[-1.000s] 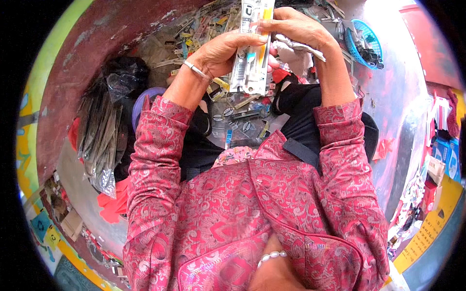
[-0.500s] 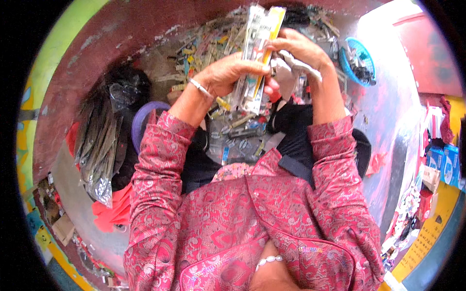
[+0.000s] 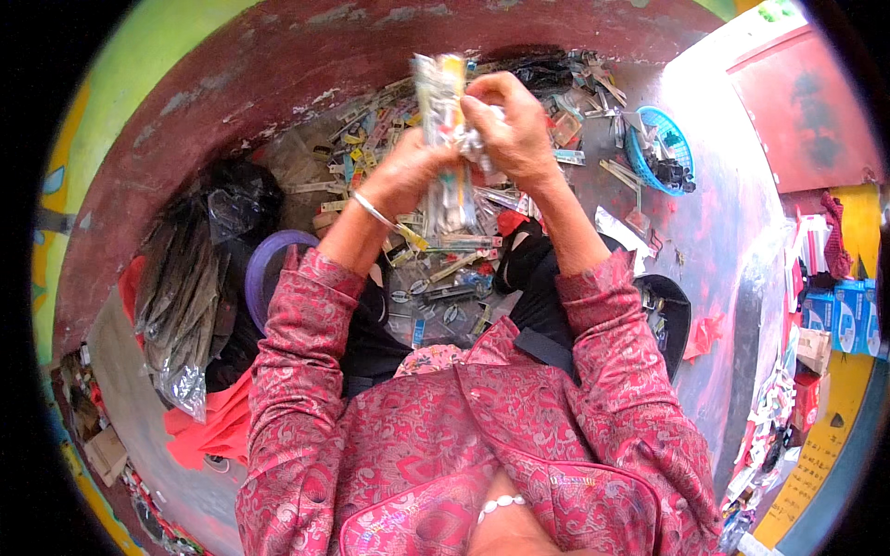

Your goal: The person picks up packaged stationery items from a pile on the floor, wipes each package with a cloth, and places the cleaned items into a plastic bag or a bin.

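Note:
My left hand (image 3: 406,176) is closed round the lower part of long clear plastic packages (image 3: 451,204) with a yellow strip, held upright above the floor. My right hand (image 3: 514,130) pinches their right side higher up, its fingers curled close to the left hand. Between the two hands shows a crumpled whitish piece (image 3: 475,146); motion blurs it, and I cannot tell whether it is part of the packages. Below and beyond my hands spreads a heap of similar slim packages (image 3: 371,139) and loose scraps.
A blue plastic basket (image 3: 660,120) with dark pieces stands at the right. On the left lie a black plastic bag (image 3: 243,195), a bundle of clear sleeves (image 3: 185,306), a purple ring-shaped rim (image 3: 269,269) and red cloth (image 3: 218,422). A dark container (image 3: 669,320) sits by my right leg.
Both hands have moved left and a little lower in view with the packages. The flat pale pieces below my right hand no longer hang there; a white piece now shows on the floor beside my right forearm.

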`<action>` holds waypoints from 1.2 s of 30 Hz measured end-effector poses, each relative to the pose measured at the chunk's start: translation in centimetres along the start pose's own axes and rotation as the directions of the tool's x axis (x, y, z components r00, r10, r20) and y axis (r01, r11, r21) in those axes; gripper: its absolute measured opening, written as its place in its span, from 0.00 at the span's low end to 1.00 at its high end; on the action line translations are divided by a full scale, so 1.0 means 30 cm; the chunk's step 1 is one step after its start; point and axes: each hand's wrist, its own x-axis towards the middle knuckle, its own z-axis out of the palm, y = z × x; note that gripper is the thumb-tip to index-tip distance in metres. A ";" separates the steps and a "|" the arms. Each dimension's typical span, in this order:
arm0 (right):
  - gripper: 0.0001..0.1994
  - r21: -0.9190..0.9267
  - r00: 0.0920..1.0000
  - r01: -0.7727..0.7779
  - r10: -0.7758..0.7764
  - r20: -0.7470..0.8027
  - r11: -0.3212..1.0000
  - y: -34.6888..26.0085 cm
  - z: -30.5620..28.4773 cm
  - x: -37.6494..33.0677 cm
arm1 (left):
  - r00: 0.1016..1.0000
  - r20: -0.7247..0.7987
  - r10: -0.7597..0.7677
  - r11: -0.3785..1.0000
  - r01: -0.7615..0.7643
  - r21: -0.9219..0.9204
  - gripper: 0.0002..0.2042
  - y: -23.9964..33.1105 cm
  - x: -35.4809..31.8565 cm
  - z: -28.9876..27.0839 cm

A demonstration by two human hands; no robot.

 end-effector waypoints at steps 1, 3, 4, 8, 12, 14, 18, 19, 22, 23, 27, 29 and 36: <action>0.11 -0.019 0.997 -0.056 0.055 -0.045 0.998 0.012 -0.037 0.005 | 1.000 -0.007 -0.028 0.998 0.028 -0.053 0.11 0.033 0.000 -0.025; 0.14 0.045 0.951 -0.221 0.225 -0.210 0.974 0.042 -0.124 0.035 | 0.996 0.024 -0.088 0.992 0.089 -0.088 0.11 0.066 -0.013 -0.035; 0.15 0.209 0.899 -0.310 0.357 -0.252 0.928 0.069 -0.164 0.062 | 0.990 0.088 -0.112 0.986 0.122 -0.113 0.12 0.042 -0.014 -0.027; 0.18 0.253 0.798 -0.596 0.598 0.076 0.762 0.038 -0.207 0.081 | 0.966 0.218 -0.136 0.991 0.129 0.043 0.15 0.021 -0.020 0.008; 0.12 0.096 0.883 -0.424 0.387 0.266 0.901 0.044 -0.164 0.071 | 0.950 0.282 -0.135 0.991 0.128 0.045 0.17 0.010 -0.027 0.039; 0.11 0.086 0.899 -0.404 0.377 0.223 0.911 0.065 -0.183 0.079 | 0.938 0.284 -0.198 0.978 0.208 -0.006 0.17 0.006 -0.022 0.027; 0.10 0.294 0.913 -0.384 0.407 -0.016 0.875 0.093 -0.209 0.090 | 0.961 0.177 -0.211 0.957 0.240 -0.160 0.14 -0.010 -0.015 0.004; 0.07 0.365 0.903 -0.395 0.429 -0.014 0.843 0.085 -0.220 0.091 | 0.964 0.152 -0.219 0.954 0.244 -0.176 0.13 -0.002 -0.022 0.013; 0.04 0.633 0.826 -0.446 0.563 0.019 0.632 0.117 -0.256 0.108 | 0.970 0.134 -0.203 0.950 0.228 -0.214 0.13 0.002 -0.017 0.007; 0.04 0.591 0.825 -0.430 0.563 -0.050 0.683 0.153 -0.279 0.112 | 0.970 0.125 -0.206 0.950 0.229 -0.210 0.12 0.004 -0.016 0.000; 0.02 0.732 0.672 -0.431 0.729 -0.129 0.527 0.146 -0.345 0.115 | 0.987 -0.072 -0.143 0.894 0.097 -0.438 0.12 -0.018 0.020 -0.037; 0.02 0.768 0.673 -0.353 0.715 -0.187 0.534 0.155 -0.317 0.092 | 0.989 -0.118 -0.093 0.877 0.026 -0.479 0.15 -0.047 0.034 -0.058; 0.04 0.385 0.803 -0.549 0.596 -0.004 0.742 0.070 -0.068 -0.039 | 0.967 -0.255 0.013 0.798 -0.164 -0.580 0.22 -0.039 0.073 0.004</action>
